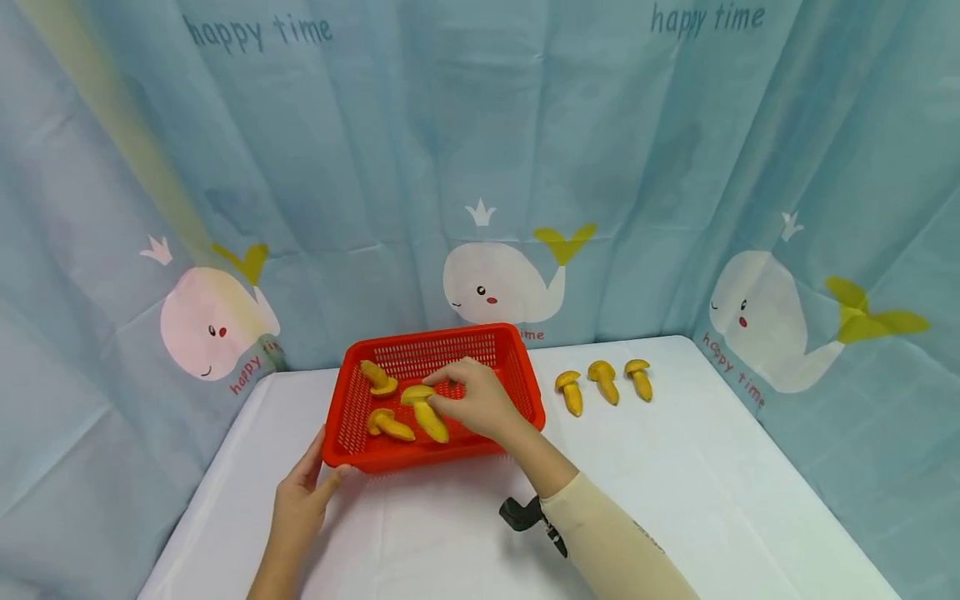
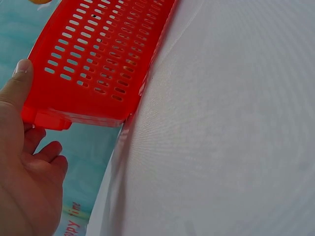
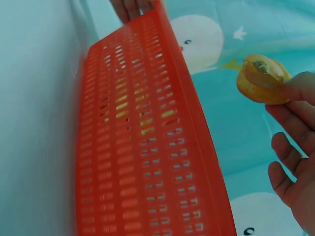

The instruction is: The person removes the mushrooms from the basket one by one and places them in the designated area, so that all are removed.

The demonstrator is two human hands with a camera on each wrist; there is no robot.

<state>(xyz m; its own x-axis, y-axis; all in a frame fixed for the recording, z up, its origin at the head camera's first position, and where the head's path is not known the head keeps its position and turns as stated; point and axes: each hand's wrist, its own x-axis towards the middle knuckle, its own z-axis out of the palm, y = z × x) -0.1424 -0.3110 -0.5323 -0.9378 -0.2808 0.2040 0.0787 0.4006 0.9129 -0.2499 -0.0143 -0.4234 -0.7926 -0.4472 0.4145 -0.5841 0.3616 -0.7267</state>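
Note:
My right hand (image 1: 476, 402) pinches a yellow mushroom (image 1: 429, 414) by its cap between thumb and fingertips, above the red plastic basket (image 1: 450, 452). In the right wrist view the pinched mushroom (image 3: 260, 81) shows above the basket's rim, with the other fingers loosely bent. Two more yellow mushrooms lie in the basket's left half, one toward the back (image 1: 378, 379) and one toward the front (image 1: 390, 425). At the front left corner my left hand (image 1: 302, 492) grips the basket rim, thumb on the near side; the left wrist view shows its thumb and fingers at the rim.
Three yellow mushrooms stand in a row on the white table right of the basket: a left one (image 1: 570, 393), a middle one (image 1: 603, 382) and a right one (image 1: 640, 381). A blue curtain (image 1: 360, 208) with printed whales hangs behind and beside the table (image 1: 675, 500).

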